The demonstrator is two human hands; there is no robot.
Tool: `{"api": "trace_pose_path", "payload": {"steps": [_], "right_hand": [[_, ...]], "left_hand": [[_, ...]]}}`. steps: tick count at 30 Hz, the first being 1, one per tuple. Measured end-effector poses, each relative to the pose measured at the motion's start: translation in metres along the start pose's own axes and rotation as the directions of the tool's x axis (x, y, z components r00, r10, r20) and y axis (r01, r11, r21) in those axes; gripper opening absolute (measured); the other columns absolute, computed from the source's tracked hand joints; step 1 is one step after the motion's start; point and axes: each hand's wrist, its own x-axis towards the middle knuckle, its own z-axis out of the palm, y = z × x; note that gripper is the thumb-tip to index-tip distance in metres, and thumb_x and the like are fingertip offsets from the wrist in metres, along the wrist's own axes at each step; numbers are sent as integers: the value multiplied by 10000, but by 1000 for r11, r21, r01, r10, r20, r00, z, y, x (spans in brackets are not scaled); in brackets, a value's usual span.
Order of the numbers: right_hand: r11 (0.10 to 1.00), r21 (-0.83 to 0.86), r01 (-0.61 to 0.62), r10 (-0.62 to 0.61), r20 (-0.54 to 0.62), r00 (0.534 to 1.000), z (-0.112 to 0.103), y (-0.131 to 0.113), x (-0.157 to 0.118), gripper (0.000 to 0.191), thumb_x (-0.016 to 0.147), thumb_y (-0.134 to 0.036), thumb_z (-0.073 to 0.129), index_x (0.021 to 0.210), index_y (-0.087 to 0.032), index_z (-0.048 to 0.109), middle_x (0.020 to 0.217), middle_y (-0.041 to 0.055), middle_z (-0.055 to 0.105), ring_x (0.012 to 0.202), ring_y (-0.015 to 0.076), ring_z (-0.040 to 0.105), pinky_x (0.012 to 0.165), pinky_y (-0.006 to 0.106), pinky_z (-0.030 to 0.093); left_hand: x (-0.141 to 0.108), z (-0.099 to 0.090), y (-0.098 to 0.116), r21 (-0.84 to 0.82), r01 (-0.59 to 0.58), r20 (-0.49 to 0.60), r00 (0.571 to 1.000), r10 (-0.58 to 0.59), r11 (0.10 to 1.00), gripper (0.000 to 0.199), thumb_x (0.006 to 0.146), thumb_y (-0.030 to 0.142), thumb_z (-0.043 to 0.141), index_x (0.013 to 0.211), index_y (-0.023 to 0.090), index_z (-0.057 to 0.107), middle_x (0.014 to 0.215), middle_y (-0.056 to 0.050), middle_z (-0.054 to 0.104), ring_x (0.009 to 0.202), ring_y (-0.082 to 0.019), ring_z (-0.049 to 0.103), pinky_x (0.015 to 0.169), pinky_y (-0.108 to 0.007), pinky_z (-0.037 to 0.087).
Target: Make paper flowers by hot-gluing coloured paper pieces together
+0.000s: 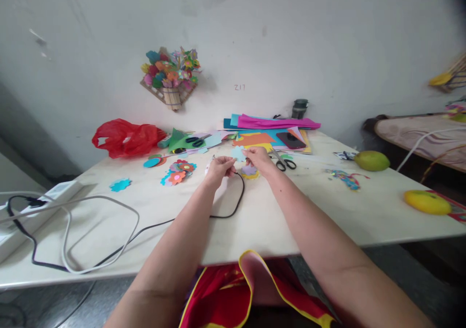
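Paper flower [238, 153]: pale blue, flat, lobed edge; located between the hands, above the desk [284, 216]. Right hand [257, 157]: pinching the flower's edge. Left hand [220, 167]: fingers bunched; grip cannot be determined.

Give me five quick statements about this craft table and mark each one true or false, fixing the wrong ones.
1. The right hand holds a light blue paper cutout. True.
2. The black cord runs up to the right hand. False: the black cord runs up to the left hand.
3. The red bag lies at the picture's right. False: the red bag lies at the left.
4. The green fruit lies farther back than the yellow fruit. True.
5. The dark phone lies on bare tabletop. False: the dark phone lies on coloured paper.
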Motion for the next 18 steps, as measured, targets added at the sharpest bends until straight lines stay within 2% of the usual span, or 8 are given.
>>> {"api": "trace_pose_path", "payload": {"steps": [3,6,9,11,13,16,18], "right_hand": [[997,74,7,-5,-25,1000,-1,2,2,249,763,-309,553,571,-159,504,482,-20,529,376,54,413,369,167,301],[998,60,36,-39,49,998,2,3,1,258,748,-336,563,568,-160,502,476,-27,515,365,47,379,368,167,300],[996,41,76,-80,123,989,7,3,0,250,731,-346,574,579,-158,512,479,-37,492,376,48,371,368,166,302],[994,76,78,-87,118,989,9,2,-2,214,738,-348,562,647,-155,549,554,-21,532,442,63,437,375,159,321],[985,161,55,-79,141,987,8,0,-3,194,749,-348,547,778,-162,592,703,11,599,593,94,540,405,151,370],[960,281,-3,-96,340,936,4,-2,-6,235,740,-315,556,932,-194,617,898,33,640,794,134,597,493,171,460],[954,296,-40,-105,458,882,4,-1,-7,248,712,-272,584,943,-196,630,924,35,652,808,147,608,527,199,491]], "left_hand": [[0,-1,2,-16,37,-36,999,-37,999,403,634,495,680,761,137,548,518,-8,601,387,-85,515,401,-192,383],[-1,-2,3,-9,68,-30,997,-68,998,476,683,603,576,777,137,542,531,-31,615,392,-99,530,405,-203,395],[-2,-1,4,1,64,17,998,-64,998,442,668,563,622,726,136,523,553,-41,625,398,-95,538,409,-197,407],[-2,-1,5,-39,43,18,999,-43,998,397,662,499,661,731,136,520,566,-39,630,419,-102,559,418,-194,424],[-1,-1,6,-119,26,0,1000,-26,993,362,680,459,660,765,135,522,583,-43,638,465,-126,598,446,-206,458],[0,-1,7,-241,13,-8,1000,-15,971,324,715,424,638,811,137,522,602,-53,650,563,-167,649,534,-245,515],[2,-2,7,-308,16,-9,1000,-20,951,295,728,398,631,824,145,515,595,-46,650,605,-182,664,594,-275,536]]}}
